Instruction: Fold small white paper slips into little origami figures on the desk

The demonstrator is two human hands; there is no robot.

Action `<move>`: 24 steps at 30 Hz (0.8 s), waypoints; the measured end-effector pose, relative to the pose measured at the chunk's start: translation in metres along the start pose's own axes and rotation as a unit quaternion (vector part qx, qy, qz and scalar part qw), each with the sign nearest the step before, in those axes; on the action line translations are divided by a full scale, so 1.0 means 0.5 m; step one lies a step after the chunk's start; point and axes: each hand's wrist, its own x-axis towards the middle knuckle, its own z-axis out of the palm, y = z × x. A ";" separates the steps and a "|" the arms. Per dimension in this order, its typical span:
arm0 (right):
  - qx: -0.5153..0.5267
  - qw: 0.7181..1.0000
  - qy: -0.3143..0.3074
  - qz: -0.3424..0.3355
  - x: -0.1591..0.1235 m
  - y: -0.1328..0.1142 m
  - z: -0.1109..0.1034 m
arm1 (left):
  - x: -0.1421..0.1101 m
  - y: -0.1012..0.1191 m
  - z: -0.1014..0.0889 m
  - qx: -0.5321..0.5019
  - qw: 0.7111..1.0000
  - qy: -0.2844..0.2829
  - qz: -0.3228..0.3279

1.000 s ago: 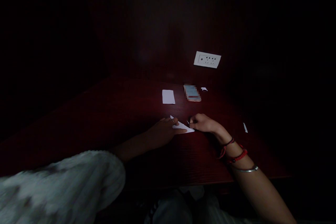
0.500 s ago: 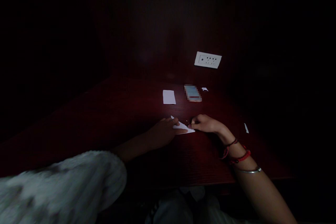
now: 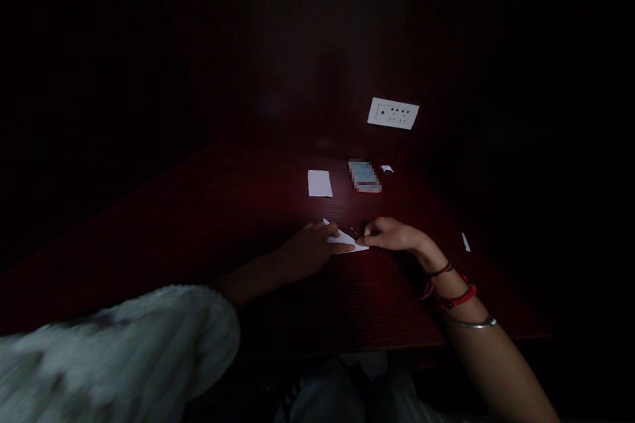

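A white piece of paper [image 3: 347,238], triangular in outline, lies on the dark red table in front of me. My left hand [image 3: 312,248] holds it down from the left, its thumb stretched along the lower edge and its other fingers curled on top. At the paper's right corner, the fingers of my right hand [image 3: 384,234] are pinched together. A thin, faintly shiny sliver [image 3: 354,231] sticks out beside these fingertips; what it belongs to is too dark and small to tell.
Farther back on the table [image 3: 238,192] lie a white paper rectangle [image 3: 319,183], a blurred-out phone-like object [image 3: 364,176] and a small white scrap [image 3: 387,168]. Another narrow scrap [image 3: 465,242] lies to the right. A white socket panel [image 3: 393,113] is on the back wall.
My right hand has shifted very slightly, its fingertips now a little lower and to the right at the paper's corner. The left hand and the paper stay in place.
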 end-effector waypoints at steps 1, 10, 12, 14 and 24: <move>-0.003 1.000 -0.003 -0.003 -0.001 -0.001 -0.001 | 0.000 0.000 -0.001 -0.003 1.000 0.000 0.001; -0.047 0.999 0.003 0.015 0.001 0.012 -0.005 | -0.001 0.004 -0.004 -0.021 1.000 0.000 -0.003; -0.041 0.999 0.005 0.029 -0.001 0.019 -0.008 | -0.001 0.004 -0.006 -0.020 1.000 0.000 0.002; -0.029 0.999 0.005 0.037 -0.004 0.025 -0.010 | -0.001 0.006 -0.009 -0.021 1.000 0.000 0.003; 0.033 0.996 0.071 0.038 -0.039 0.042 -0.039 | 0.041 0.050 -0.056 -0.086 0.994 0.067 0.024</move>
